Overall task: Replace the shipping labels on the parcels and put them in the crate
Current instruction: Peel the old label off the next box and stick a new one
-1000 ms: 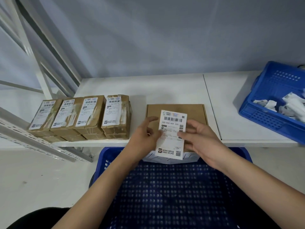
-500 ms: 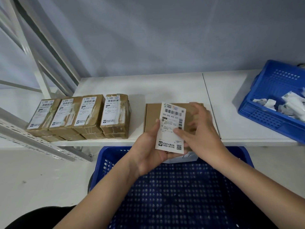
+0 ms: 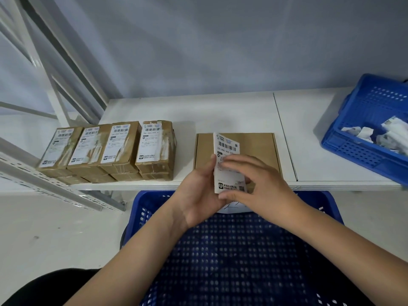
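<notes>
Label sheet: you hold the white shipping label (image 3: 228, 164) upright between both hands, over the near edge of the table (image 3: 220, 111), printed side toward you, so I judge you are working its backing loose before sticking it down
Flat box: the bare brown parcel (image 3: 256, 144) lies flat just behind the label, top face clear of any label, which makes it the likely target
Left hand: your left hand (image 3: 198, 199) is half curled, palm up, cupping the label's left edge, thumb along the side
Right hand: your right hand (image 3: 258, 184) is loosely closed over the label's right half, fingers (image 3: 234, 162) pressed across the print, thumb near the bottom corner; whether a backing is already peeling I cannot tell
Waiting parcels: four taped parcels (image 3: 110, 149) stand in a row at the left of the table, labels up, touching one another
Crate: the blue crate (image 3: 154, 208) sits below the table edge, directly under your hands, handy for dropping finished parcels
Scrap bin: the second blue bin (image 3: 353, 149) at the right holds crumpled white paper (image 3: 388, 133), apparently peeled waste
</notes>
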